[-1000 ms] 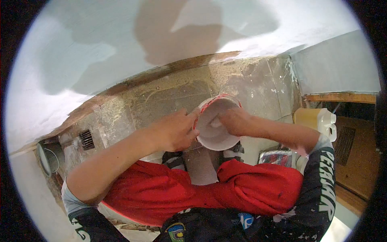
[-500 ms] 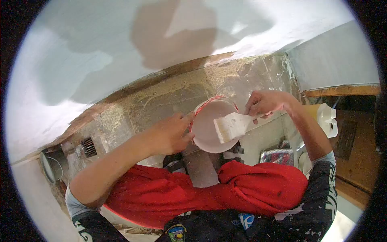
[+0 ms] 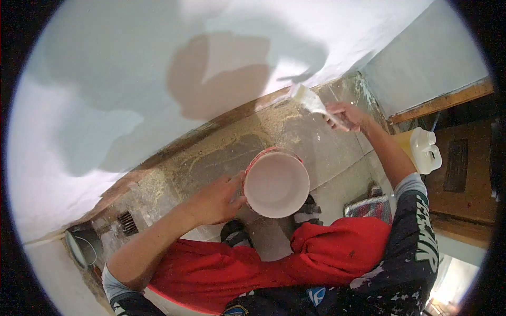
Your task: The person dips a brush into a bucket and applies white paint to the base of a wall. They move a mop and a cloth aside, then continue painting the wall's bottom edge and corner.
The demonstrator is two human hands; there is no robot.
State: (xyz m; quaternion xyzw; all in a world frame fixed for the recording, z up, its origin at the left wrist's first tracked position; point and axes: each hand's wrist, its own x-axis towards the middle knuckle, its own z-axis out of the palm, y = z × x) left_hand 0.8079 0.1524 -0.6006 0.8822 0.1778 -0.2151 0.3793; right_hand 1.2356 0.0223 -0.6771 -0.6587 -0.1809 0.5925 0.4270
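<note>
My right hand (image 3: 346, 117) is closed around the handle of a wide paintbrush (image 3: 314, 101). The brush's pale, paint-coated bristles point up and left, close to the bottom of the white wall (image 3: 232, 84). Between my knees is a round paint bucket (image 3: 302, 185) with a red-marked outside and pale paint inside. My left hand (image 3: 217, 199) holds the bucket at its left side, thumb and fingers right at the rim.
A stained tile floor (image 3: 337, 152) runs along the wall. A jug (image 3: 426, 151) with yellow contents stands at right near a brown wooden cabinet (image 3: 457, 192). A floor grate (image 3: 127, 224) and a grey bucket (image 3: 81, 245) are at left. A patterned bundle (image 3: 369, 207) lies by my right knee.
My right hand has lifted the paintbrush from over the bucket up toward the wall's base, its bristles turning from downward to upward. My left hand stays at the bucket.
</note>
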